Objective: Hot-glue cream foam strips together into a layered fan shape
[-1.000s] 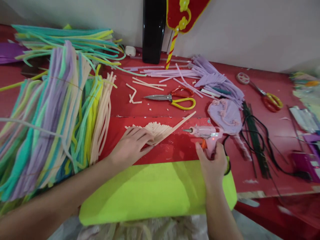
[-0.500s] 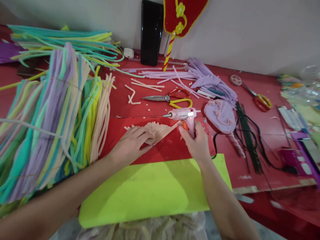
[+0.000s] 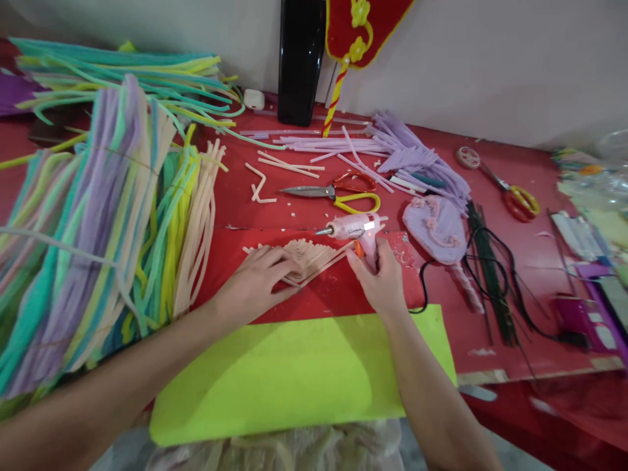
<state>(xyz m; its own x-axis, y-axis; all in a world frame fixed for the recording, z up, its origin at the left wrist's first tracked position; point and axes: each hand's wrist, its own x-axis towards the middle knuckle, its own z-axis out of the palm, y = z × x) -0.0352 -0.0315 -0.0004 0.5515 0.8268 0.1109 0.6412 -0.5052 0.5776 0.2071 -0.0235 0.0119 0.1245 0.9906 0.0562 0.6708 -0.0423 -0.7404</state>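
Observation:
My left hand [image 3: 262, 278] rests over the left part of a fan-shaped piece of beige pipe cleaners [image 3: 311, 255], its fingers curled down onto it and holding it on the red table. The strips are set side by side in a V pattern. My right hand [image 3: 380, 278] is wrapped round the handle of a pink glue gun [image 3: 353, 227], whose metal nozzle points left above the piece. A loose beige strip end reaches up to my right thumb beside the gun's orange trigger [image 3: 359, 249]; whether the fingers pinch it is hard to tell.
Scissors [image 3: 309, 191] lie just behind the glue gun. Pipe cleaner bundles [image 3: 112, 216] crowd the left. A lilac fan-shaped piece [image 3: 436, 229] and a black cord [image 3: 513, 275] lie right. A phone [image 3: 300, 65] leans on the wall; a lime-green sheet [image 3: 304, 379] covers the near edge.
My right hand and the glue gun have shifted slightly left. The lowest beige strip now stands a little apart from the rest of the piece. My left hand keeps its place.

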